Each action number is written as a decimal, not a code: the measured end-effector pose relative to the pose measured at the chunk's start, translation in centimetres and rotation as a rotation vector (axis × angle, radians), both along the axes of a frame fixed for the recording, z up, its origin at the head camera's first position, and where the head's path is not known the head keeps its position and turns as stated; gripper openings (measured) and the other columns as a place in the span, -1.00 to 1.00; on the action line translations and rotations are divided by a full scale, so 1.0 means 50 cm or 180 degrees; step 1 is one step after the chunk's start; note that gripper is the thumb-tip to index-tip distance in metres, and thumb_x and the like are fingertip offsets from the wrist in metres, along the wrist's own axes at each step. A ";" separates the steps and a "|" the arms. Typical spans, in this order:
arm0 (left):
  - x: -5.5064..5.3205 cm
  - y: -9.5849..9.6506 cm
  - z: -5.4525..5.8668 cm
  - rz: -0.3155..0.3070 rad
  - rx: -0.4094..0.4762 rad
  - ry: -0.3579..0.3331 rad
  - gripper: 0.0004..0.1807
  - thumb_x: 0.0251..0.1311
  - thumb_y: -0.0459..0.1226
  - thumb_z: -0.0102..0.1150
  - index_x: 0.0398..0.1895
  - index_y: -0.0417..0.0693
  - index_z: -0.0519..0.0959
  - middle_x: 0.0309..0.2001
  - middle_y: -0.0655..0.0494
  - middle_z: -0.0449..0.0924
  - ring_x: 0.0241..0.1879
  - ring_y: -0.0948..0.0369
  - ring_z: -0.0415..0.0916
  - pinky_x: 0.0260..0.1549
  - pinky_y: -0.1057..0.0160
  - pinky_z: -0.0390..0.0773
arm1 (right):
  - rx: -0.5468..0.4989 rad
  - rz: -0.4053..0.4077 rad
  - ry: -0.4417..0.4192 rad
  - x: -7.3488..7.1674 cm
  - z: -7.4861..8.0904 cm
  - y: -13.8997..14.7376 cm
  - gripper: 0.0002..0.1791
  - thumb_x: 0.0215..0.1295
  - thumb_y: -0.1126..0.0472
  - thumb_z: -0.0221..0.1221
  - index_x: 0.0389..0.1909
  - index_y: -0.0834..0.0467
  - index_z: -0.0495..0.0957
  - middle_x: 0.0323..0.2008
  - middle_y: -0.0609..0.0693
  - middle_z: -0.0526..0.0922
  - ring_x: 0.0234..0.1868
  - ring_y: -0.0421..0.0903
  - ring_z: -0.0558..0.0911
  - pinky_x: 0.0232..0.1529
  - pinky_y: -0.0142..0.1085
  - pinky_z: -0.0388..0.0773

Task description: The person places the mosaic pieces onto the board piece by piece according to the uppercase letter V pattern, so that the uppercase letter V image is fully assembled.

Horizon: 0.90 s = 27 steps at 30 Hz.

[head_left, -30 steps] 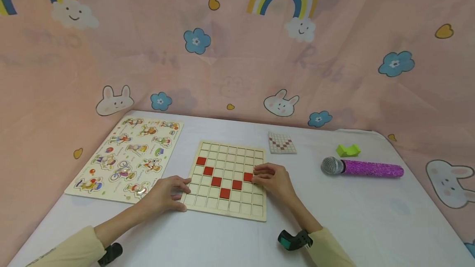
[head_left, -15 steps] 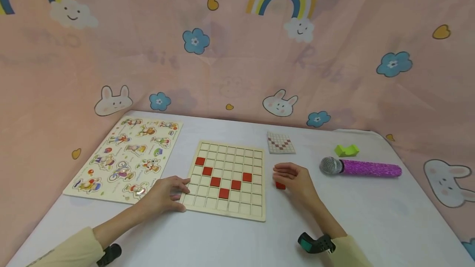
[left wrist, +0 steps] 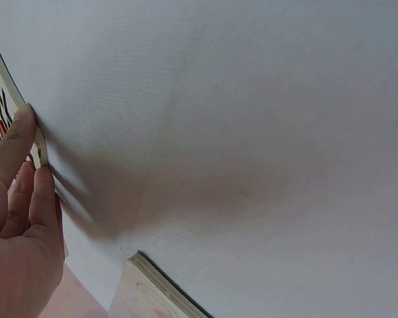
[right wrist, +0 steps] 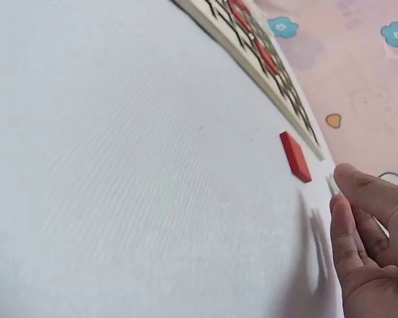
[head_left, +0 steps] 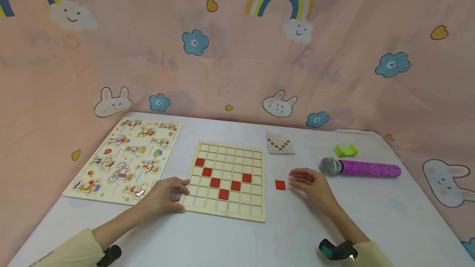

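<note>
My left hand (head_left: 165, 195) holds the near left corner of a wooden grid board (head_left: 245, 209), with thumb and fingers on its edges in the left wrist view. Several red square tiles (head_left: 235, 185) sit in the board's cells in a slanting pattern. One loose red tile (head_left: 280, 185) lies flat on the table, right of the board. Just right of that tile, my right hand (head_left: 313, 186) hovers with relaxed fingers and nothing in them. The right wrist view shows the loose tile (right wrist: 295, 158) apart from the fingertips.
A wooden picture puzzle (head_left: 122, 160) lies at the left. Behind the board's right side is a small pattern card (head_left: 280, 143). A purple glitter microphone (head_left: 371, 168) and a lime green curved block (head_left: 346, 151) lie at the right. A pink printed cloth (head_left: 230, 65) hangs behind.
My right hand has moved right from the board's right edge and let go of a red tile, which now lies on the table. The left hand stays at the board.
</note>
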<state>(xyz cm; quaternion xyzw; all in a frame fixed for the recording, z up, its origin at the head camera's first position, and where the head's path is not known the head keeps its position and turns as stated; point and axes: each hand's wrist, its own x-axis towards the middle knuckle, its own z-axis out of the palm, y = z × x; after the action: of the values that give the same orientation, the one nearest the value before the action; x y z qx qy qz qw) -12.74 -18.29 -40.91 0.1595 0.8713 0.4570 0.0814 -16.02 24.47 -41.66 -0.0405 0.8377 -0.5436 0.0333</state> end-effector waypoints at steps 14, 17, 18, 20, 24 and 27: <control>0.002 0.001 0.003 0.0008 0.0015 -0.0025 -0.59 -0.36 -0.48 0.54 -0.30 -0.21 0.62 0.11 -0.22 0.52 0.16 -0.20 0.40 -0.12 0.37 0.65 | 0.0483 0.0519 0.0124 -0.018 -0.015 0.010 -0.62 0.08 0.32 0.37 -0.05 0.31 0.57 -0.16 0.15 0.67 -0.27 -0.08 0.57 -0.25 -0.50 0.63; 0.001 0.001 0.002 -0.0005 0.0043 -0.0041 -0.59 -0.35 -0.49 0.53 -0.30 -0.21 0.62 0.11 -0.23 0.52 0.16 -0.20 0.40 -0.12 0.37 0.65 | 0.0572 0.0531 0.0143 -0.022 -0.015 0.007 -0.65 0.08 0.31 0.37 -0.08 0.27 0.59 -0.20 0.11 0.68 -0.30 -0.08 0.56 -0.31 -0.50 0.62; 0.001 0.001 0.002 -0.0008 0.0041 -0.0037 -0.59 -0.35 -0.49 0.53 -0.31 -0.21 0.62 0.11 -0.23 0.52 0.16 -0.19 0.40 -0.12 0.37 0.65 | 0.0592 0.0542 0.0151 -0.023 -0.016 0.006 -0.64 0.08 0.30 0.38 -0.08 0.27 0.59 -0.20 0.10 0.68 -0.31 -0.09 0.55 -0.32 -0.50 0.61; 0.001 0.000 0.001 0.0003 0.0040 -0.0032 -0.59 -0.36 -0.49 0.53 -0.31 -0.21 0.62 0.10 -0.22 0.53 0.16 -0.19 0.40 -0.12 0.37 0.66 | 0.0627 0.0588 0.0187 -0.024 -0.017 0.004 -0.63 0.08 0.28 0.38 -0.07 0.25 0.60 -0.19 0.08 0.68 -0.32 -0.09 0.54 -0.33 -0.50 0.60; 0.000 -0.002 -0.001 -0.0005 0.0036 -0.0008 -0.60 -0.36 -0.50 0.53 -0.32 -0.21 0.62 0.10 -0.23 0.53 0.15 -0.20 0.41 -0.13 0.37 0.66 | 0.0648 0.0665 0.0286 -0.028 -0.020 0.001 -0.64 0.08 0.24 0.39 -0.08 0.21 0.61 -0.20 0.05 0.68 -0.34 -0.12 0.52 -0.36 -0.50 0.59; -0.001 -0.002 -0.001 -0.0040 0.0043 0.0004 -0.60 -0.36 -0.50 0.53 -0.32 -0.23 0.62 0.09 -0.24 0.53 0.15 -0.21 0.41 -0.12 0.36 0.66 | 0.0589 0.0664 0.0299 -0.030 -0.022 0.004 -0.65 0.08 0.25 0.38 -0.09 0.23 0.62 -0.22 0.07 0.68 -0.35 -0.13 0.54 -0.35 -0.49 0.60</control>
<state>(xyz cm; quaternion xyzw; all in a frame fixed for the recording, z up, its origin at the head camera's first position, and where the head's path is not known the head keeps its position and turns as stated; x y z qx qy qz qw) -12.80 -18.38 -40.97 0.1658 0.8672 0.4622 0.0826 -17.54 24.67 -42.75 -0.1495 0.8762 -0.4551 0.0540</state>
